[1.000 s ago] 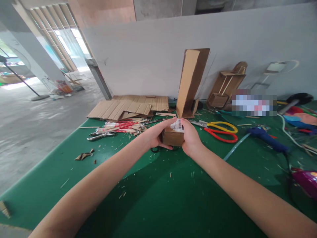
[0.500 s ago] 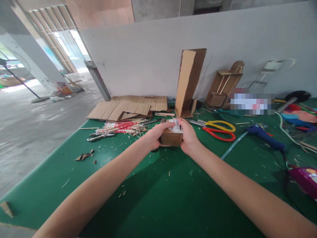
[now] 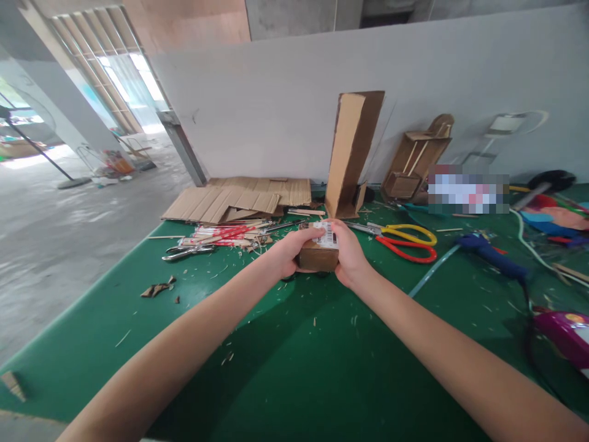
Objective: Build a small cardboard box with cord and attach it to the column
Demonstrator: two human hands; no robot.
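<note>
Both my hands grip a small brown cardboard box with a white barcode label on top, held just above the green table. My left hand wraps its left side with the thumb on top. My right hand clasps the right side, thumb over the label. Black scissor handles peek out beneath the box.
A tall folded cardboard piece stands behind the box. Flat cardboard sheets, red-printed sticks and pliers lie to the left. Yellow-red scissors, a blue glue gun, a cardboard model and a purple object lie right.
The view shifted slightly; both hands keep hold of the small box, which has barely moved.
</note>
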